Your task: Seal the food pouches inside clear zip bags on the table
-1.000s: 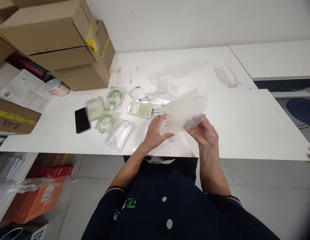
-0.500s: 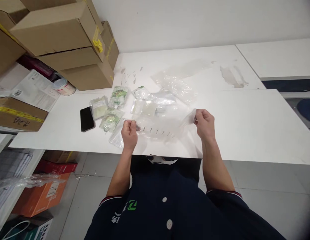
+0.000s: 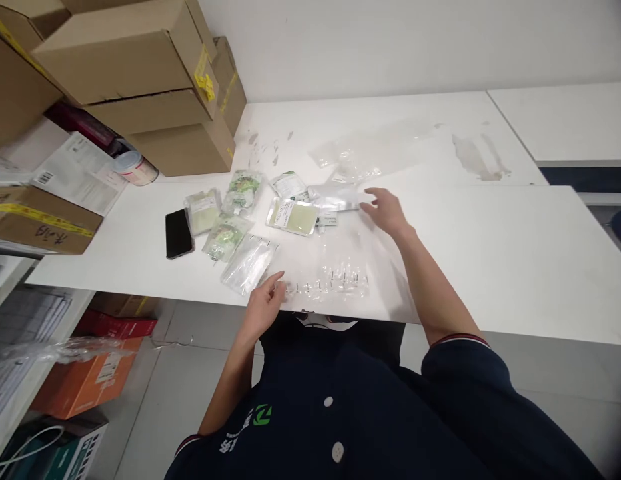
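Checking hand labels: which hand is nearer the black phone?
Left. The left hand lies at the table's near edge, right of the black phone; the right hand reaches farther right, by the silver pouches.

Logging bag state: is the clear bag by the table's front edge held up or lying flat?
Lying flat. The clear bag is spread on the white table; left hand touches its corner, right hand is off it.

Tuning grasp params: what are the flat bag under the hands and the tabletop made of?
Flat bag: thin clear plastic film, glossy by the look; the table shows through it. Tabletop: smooth white board, probably laminate, matte with scuffs. Left hand touches the bag's edge.
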The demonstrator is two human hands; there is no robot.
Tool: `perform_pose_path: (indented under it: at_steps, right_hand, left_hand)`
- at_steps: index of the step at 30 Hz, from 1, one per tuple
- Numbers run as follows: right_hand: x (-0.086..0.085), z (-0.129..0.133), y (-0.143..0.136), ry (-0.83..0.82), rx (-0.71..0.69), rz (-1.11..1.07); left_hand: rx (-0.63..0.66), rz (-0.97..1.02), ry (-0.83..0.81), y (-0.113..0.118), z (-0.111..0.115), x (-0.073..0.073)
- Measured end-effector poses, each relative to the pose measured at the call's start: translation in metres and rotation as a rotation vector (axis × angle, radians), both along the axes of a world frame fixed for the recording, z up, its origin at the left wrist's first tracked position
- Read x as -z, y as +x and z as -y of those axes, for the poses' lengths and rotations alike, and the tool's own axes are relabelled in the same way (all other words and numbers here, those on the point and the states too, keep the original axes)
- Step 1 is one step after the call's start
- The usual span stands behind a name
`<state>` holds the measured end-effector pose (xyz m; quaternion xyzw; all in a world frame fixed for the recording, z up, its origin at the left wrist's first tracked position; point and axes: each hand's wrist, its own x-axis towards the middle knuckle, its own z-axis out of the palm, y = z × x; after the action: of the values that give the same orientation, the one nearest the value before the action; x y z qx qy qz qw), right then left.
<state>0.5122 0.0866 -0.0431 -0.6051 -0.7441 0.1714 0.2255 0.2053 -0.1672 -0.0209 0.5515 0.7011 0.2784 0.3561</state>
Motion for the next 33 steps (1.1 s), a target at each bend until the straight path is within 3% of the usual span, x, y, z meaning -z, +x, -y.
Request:
perform_pose_path:
  at_steps: [4, 6, 9, 11, 13, 16, 19, 21, 23, 26, 28, 31, 33]
  right_hand:
    - [0.008, 0.0, -0.043, 0.039, -0.176, 0.294]
    - [0.012, -0.007, -0.056, 0.074, -0.214, 0.358]
    - [0.009, -0.016, -0.057, 0.118, -0.247, 0.364]
    - [-0.002, -0.014, -0.048, 0.148, -0.15, 0.312]
    - [-0.02, -0.002, -0.035, 0.187, 0.029, 0.171]
    - [-0.047, 0.035, -0.017, 0.167, 0.209, -0.279]
    - [-0.059, 0.089, -0.021, -0.211, 0.08, -0.806]
    - [-0.052, 0.124, -0.037, -0.514, -0.049, -1.034]
    - [-0.038, 0.153, -0.056, -0.622, -0.105, -1.144]
    - [-0.015, 0.175, -0.07, -0.531, -0.078, -1.113]
    - [-0.005, 0.17, -0.061, -0.463, -0.069, -1.024]
    - [-0.003, 0.138, -0.018, -0.169, 0.024, -0.713]
    - [-0.011, 0.11, 0.018, 0.093, 0.174, -0.534]
  left_hand:
    - [0.391, 0.011, -0.03, 0.003, 0.007, -0.012]
    - [0.497, -0.045, 0.011, 0.005, 0.007, -0.014]
    - [0.459, -0.269, 0.151, 0.011, 0.005, -0.003]
    - [0.409, -0.453, 0.269, 0.016, 0.0, 0.007]
    - [0.404, -0.6, 0.374, 0.022, -0.005, 0.016]
    - [0.434, -0.732, 0.536, 0.031, -0.012, 0.02]
    - [0.492, -0.829, 0.709, 0.045, -0.015, 0.016]
    - [0.546, -0.873, 0.804, 0.055, -0.015, 0.014]
    - [0.602, -0.885, 0.866, 0.065, -0.012, 0.013]
    - [0.658, -0.872, 0.89, 0.076, -0.008, 0.017]
    - [0.678, -0.869, 0.875, 0.079, -0.005, 0.022]
    - [0.703, -0.859, 0.832, 0.083, -0.004, 0.031]
    - [0.719, -0.847, 0.786, 0.088, -0.005, 0.036]
